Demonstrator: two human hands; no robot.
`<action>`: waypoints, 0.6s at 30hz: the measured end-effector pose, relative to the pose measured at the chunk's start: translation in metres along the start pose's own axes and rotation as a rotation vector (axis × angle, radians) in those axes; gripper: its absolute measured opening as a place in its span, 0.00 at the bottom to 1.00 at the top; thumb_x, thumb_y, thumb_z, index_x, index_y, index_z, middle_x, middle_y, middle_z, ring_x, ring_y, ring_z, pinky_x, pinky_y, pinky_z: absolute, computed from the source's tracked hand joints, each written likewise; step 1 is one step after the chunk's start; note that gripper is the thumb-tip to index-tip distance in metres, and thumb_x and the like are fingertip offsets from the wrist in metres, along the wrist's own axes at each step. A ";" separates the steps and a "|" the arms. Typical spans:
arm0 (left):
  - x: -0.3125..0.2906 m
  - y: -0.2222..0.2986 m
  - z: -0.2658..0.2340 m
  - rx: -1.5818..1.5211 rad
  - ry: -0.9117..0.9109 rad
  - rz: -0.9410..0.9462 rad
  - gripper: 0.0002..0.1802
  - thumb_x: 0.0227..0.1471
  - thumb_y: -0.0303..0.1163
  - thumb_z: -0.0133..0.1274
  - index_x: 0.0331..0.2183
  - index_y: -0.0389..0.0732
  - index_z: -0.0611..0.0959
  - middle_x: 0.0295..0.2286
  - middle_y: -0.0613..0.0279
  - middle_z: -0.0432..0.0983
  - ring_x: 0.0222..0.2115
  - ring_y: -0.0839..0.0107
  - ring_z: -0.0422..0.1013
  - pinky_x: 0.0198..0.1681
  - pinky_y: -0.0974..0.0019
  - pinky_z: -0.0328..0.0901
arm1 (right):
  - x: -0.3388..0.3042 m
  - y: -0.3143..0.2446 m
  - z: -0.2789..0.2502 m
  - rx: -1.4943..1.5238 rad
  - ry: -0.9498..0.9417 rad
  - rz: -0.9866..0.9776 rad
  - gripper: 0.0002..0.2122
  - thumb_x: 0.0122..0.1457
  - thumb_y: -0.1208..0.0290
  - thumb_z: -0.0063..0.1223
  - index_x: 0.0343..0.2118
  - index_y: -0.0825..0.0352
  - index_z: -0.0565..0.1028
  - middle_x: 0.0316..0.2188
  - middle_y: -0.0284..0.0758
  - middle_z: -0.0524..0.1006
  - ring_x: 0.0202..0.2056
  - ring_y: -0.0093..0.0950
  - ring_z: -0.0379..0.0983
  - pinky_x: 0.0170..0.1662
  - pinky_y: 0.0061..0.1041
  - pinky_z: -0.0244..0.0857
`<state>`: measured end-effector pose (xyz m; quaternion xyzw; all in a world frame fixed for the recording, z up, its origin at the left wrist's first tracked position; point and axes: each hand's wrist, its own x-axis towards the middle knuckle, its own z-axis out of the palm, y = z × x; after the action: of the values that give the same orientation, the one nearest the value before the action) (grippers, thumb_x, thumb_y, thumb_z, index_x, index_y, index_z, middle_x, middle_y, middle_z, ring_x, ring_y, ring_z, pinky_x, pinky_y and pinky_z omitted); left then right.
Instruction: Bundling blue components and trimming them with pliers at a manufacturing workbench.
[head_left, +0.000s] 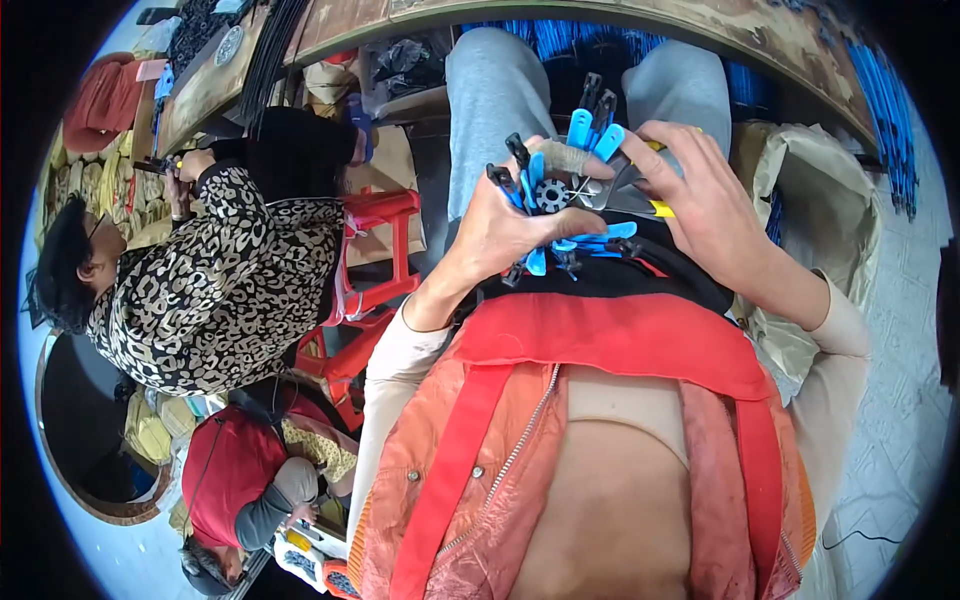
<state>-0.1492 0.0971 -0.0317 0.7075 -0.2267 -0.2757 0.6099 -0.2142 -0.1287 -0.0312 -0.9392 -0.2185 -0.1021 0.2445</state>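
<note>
My left hand (497, 232) is closed around a bundle of blue strips with black ends (612, 143), set about a dark notched round hub (551, 195). Its thumb lies along the near side of the hub, and a tan wrap covers one finger. In my right hand (712, 205) is a pair of pliers (630, 199) with yellow on the handles. The jaws point left, close to the hub, where thin pale wires (584, 190) cross. Whether the jaws grip a wire is too small to tell. All this is held above my lap, over a red apron (610, 335).
A wooden bench (420, 22) runs beyond my knees, with blue rods (887, 120) hanging off its right end. Right of me stands a container with a pale liner (825, 185). At left sit two co-workers, one in a patterned top (215, 285), beside red stools (385, 255).
</note>
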 end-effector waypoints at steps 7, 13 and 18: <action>0.002 0.005 -0.005 -0.041 0.026 0.013 0.20 0.36 0.24 0.69 0.37 0.37 0.84 0.32 0.63 0.76 0.33 0.75 0.71 0.38 0.71 0.66 | 0.005 -0.004 -0.004 -0.067 0.009 -0.017 0.28 0.46 0.84 0.56 0.53 0.64 0.67 0.39 0.44 0.68 0.40 0.43 0.66 0.42 0.38 0.60; 0.007 0.007 -0.014 -0.132 -0.052 -0.092 0.20 0.39 0.23 0.65 0.40 0.36 0.82 0.36 0.60 0.79 0.37 0.73 0.74 0.42 0.67 0.69 | 0.023 -0.002 -0.032 -0.063 -0.120 -0.067 0.21 0.47 0.79 0.55 0.47 0.65 0.69 0.38 0.44 0.68 0.38 0.45 0.66 0.42 0.41 0.61; 0.014 0.007 0.003 -0.021 -0.049 0.145 0.24 0.34 0.28 0.70 0.38 0.38 0.84 0.33 0.59 0.74 0.35 0.69 0.71 0.40 0.65 0.65 | 0.014 0.008 -0.075 -0.209 -0.571 -0.009 0.16 0.52 0.64 0.56 0.43 0.63 0.73 0.35 0.42 0.72 0.36 0.44 0.70 0.39 0.40 0.63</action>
<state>-0.1403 0.0847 -0.0271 0.6759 -0.2893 -0.2507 0.6297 -0.2039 -0.1679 0.0341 -0.9490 -0.2708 0.1431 0.0748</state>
